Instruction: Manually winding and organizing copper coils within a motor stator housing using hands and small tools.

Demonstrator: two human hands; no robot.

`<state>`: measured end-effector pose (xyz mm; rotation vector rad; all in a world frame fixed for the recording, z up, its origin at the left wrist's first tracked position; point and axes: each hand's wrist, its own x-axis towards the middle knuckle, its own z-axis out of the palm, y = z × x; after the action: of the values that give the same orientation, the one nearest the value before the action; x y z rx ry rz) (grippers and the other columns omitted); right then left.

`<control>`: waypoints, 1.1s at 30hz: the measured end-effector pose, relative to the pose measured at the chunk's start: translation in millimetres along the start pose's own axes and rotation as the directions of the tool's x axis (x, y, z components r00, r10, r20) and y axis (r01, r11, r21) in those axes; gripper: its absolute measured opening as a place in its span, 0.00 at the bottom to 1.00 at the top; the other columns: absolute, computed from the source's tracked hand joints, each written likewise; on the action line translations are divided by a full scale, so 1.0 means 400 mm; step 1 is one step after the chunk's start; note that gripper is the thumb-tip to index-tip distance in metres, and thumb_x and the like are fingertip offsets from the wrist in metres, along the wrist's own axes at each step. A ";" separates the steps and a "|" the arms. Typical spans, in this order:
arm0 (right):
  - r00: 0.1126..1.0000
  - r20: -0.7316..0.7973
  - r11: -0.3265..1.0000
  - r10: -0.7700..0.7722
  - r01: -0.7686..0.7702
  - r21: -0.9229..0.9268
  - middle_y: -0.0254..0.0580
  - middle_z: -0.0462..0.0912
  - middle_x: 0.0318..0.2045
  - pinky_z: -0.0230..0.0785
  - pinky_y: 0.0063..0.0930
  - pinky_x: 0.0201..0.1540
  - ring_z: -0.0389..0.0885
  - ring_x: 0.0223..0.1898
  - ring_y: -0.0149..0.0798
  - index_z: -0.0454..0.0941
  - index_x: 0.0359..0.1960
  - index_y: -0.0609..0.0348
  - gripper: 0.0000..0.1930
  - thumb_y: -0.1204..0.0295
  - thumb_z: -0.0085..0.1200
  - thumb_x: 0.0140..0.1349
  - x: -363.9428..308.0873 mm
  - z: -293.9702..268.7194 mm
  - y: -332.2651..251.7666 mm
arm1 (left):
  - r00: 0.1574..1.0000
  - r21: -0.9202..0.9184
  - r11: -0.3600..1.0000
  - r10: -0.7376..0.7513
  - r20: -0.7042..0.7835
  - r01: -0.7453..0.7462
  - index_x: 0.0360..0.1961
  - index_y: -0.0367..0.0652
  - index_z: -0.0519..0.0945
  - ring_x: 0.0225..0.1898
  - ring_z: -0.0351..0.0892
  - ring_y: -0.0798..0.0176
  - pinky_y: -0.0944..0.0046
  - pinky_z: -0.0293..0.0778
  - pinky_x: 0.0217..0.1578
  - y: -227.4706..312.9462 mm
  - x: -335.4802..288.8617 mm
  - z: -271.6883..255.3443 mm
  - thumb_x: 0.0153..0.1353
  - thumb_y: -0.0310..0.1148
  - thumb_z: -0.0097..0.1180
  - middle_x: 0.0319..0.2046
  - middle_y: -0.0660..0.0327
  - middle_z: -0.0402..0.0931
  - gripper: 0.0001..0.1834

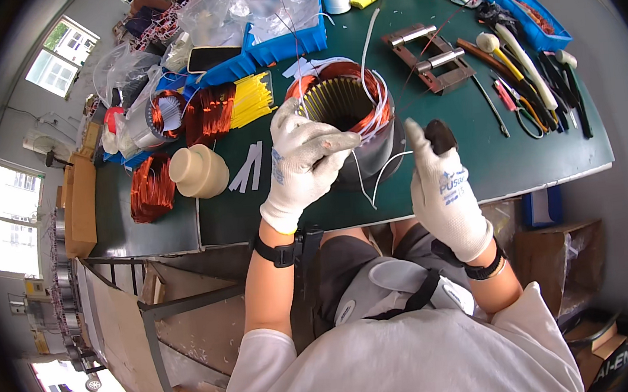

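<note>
on green bench, left hand [303, 156] pinches white cord [372, 172] at stator [344, 107]; right hand [440, 181] grips black tool [440, 136]; pliers [515, 104] nearby.

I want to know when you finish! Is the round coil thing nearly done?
Copper windings already sit in the stator. Now the left hand pinches white cord at its rim; the right hand holds a dark tool. Cord ends hang loose, so tying looks unfinished.

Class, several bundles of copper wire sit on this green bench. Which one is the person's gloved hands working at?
The copper winding on the round motor core at bench centre, under the left hand and beside the right hand. The other coils lie untouched far left.
</note>
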<state>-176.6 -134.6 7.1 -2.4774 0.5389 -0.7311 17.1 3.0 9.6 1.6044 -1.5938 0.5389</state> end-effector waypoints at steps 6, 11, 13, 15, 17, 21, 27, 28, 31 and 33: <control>0.952 -0.229 0.970 -0.204 0.228 0.082 0.49 0.83 0.37 0.75 0.39 0.38 0.81 0.36 0.51 0.84 0.43 0.56 0.20 0.85 0.54 0.47 0.012 0.058 -0.025 | 1.000 0.039 0.999 -0.027 -0.013 0.027 0.37 0.63 0.87 0.35 0.76 0.63 0.46 0.59 0.67 0.010 0.000 -0.001 0.50 0.27 0.68 0.27 0.73 0.80 0.15; 0.931 -0.091 0.932 -0.353 0.358 0.050 0.48 0.84 0.39 0.76 0.43 0.41 0.82 0.40 0.50 0.84 0.41 0.53 0.17 0.82 0.55 0.49 0.038 0.080 -0.040 | 0.999 0.023 0.999 -0.034 0.032 0.034 0.36 0.58 0.88 0.40 0.77 0.64 0.44 0.59 0.67 0.010 -0.001 -0.005 0.53 0.26 0.66 0.30 0.72 0.82 0.12; 0.940 -0.037 0.924 -0.340 0.341 0.174 0.49 0.84 0.40 0.75 0.43 0.42 0.82 0.40 0.51 0.84 0.41 0.53 0.16 0.82 0.56 0.50 0.044 0.061 -0.038 | 1.000 0.015 1.000 -0.013 0.024 0.013 0.37 0.58 0.88 0.40 0.77 0.63 0.45 0.59 0.66 0.006 -0.001 -0.005 0.53 0.26 0.67 0.30 0.71 0.82 0.12; 0.917 0.105 0.901 -0.385 0.349 0.259 0.52 0.83 0.41 0.76 0.44 0.43 0.82 0.41 0.55 0.84 0.42 0.55 0.14 0.80 0.56 0.52 0.052 0.029 -0.028 | 1.000 0.023 1.000 -0.010 0.003 0.010 0.38 0.61 0.88 0.37 0.76 0.64 0.47 0.60 0.65 0.001 -0.001 -0.003 0.51 0.26 0.67 0.28 0.72 0.80 0.14; 0.821 0.181 0.839 -0.542 0.541 0.059 0.51 0.83 0.40 0.76 0.44 0.43 0.82 0.40 0.55 0.84 0.41 0.53 0.13 0.76 0.58 0.53 0.077 -0.001 -0.015 | 1.000 0.025 1.000 0.000 -0.012 0.000 0.38 0.64 0.88 0.36 0.75 0.65 0.49 0.62 0.63 -0.003 -0.002 0.000 0.50 0.28 0.69 0.26 0.74 0.78 0.16; 0.579 0.156 0.541 -0.800 0.809 -0.230 0.43 0.82 0.48 0.75 0.42 0.46 0.80 0.48 0.50 0.80 0.44 0.51 0.17 0.68 0.63 0.50 0.186 -0.029 -0.003 | 0.999 0.028 1.000 0.008 -0.032 -0.007 0.34 0.62 0.89 0.36 0.75 0.64 0.49 0.63 0.61 -0.007 -0.004 0.005 0.48 0.30 0.71 0.27 0.73 0.79 0.13; 0.565 0.560 0.558 -0.606 0.803 -0.206 0.44 0.83 0.49 0.68 0.45 0.55 0.77 0.57 0.48 0.77 0.52 0.52 0.28 0.62 0.67 0.45 0.337 -0.035 -0.066 | 0.998 0.052 0.998 0.033 -0.051 -0.030 0.33 0.61 0.89 0.37 0.75 0.62 0.47 0.64 0.62 -0.008 -0.006 0.007 0.49 0.30 0.70 0.27 0.71 0.79 0.10; 0.532 0.702 0.631 -0.473 0.761 -0.152 0.44 0.84 0.47 0.67 0.46 0.56 0.78 0.56 0.47 0.77 0.52 0.52 0.28 0.61 0.66 0.47 0.353 -0.034 -0.083 | 0.997 0.049 0.997 0.058 -0.049 -0.056 0.33 0.61 0.89 0.37 0.75 0.62 0.47 0.64 0.62 -0.008 -0.006 0.007 0.49 0.30 0.70 0.27 0.71 0.79 0.10; 0.424 0.852 0.682 -0.308 0.722 -0.114 0.45 0.85 0.44 0.67 0.47 0.54 0.81 0.52 0.47 0.79 0.52 0.53 0.27 0.59 0.62 0.48 0.380 -0.022 -0.118 | 1.000 0.051 0.999 0.007 -0.027 -0.006 0.33 0.61 0.89 0.37 0.75 0.62 0.47 0.64 0.62 -0.006 -0.006 0.005 0.49 0.30 0.69 0.27 0.71 0.79 0.11; 0.411 0.890 0.659 -0.200 0.729 -0.189 0.46 0.86 0.40 0.68 0.47 0.55 0.83 0.50 0.50 0.79 0.55 0.54 0.30 0.58 0.64 0.47 0.380 -0.018 -0.121 | 0.999 0.055 0.998 0.021 -0.027 -0.020 0.33 0.61 0.88 0.38 0.75 0.62 0.47 0.64 0.63 -0.005 -0.006 0.006 0.49 0.30 0.69 0.26 0.71 0.79 0.11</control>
<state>-51.9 -173.5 98.6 -3.1601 -0.4807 0.6103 18.3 2.6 6.0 1.6157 -1.5892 0.6170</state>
